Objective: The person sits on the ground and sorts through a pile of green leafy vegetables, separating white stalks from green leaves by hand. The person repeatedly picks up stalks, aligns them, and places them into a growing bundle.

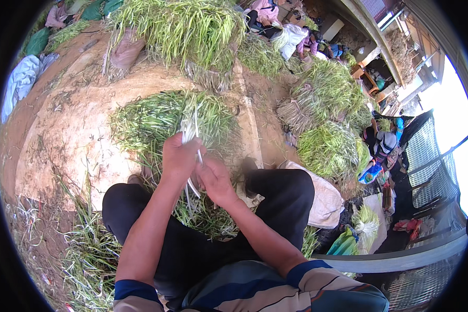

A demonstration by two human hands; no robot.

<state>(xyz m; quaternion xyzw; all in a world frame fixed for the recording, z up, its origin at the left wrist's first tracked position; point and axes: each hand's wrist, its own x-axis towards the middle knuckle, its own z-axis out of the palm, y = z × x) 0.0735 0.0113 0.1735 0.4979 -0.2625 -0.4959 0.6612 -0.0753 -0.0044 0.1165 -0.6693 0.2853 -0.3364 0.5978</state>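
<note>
My left hand is closed around a small bunch of white stalks with green leaves, which look like chives or young garlic. The bunch points away from me, and loose ends hang below the hand. Just to the right, my right hand is blurred, its thumb and fingers pinched on one pale stalk that runs down from the bunch. Beyond both hands spreads a heap of loose green stalks. More cut leaves lie between my legs, under the hands.
Tall bundles of greens stand ahead, with more bundles at the right. A white sack lies by my right knee. Leaf scraps cover the ground at left. Other people sit at the right and far back.
</note>
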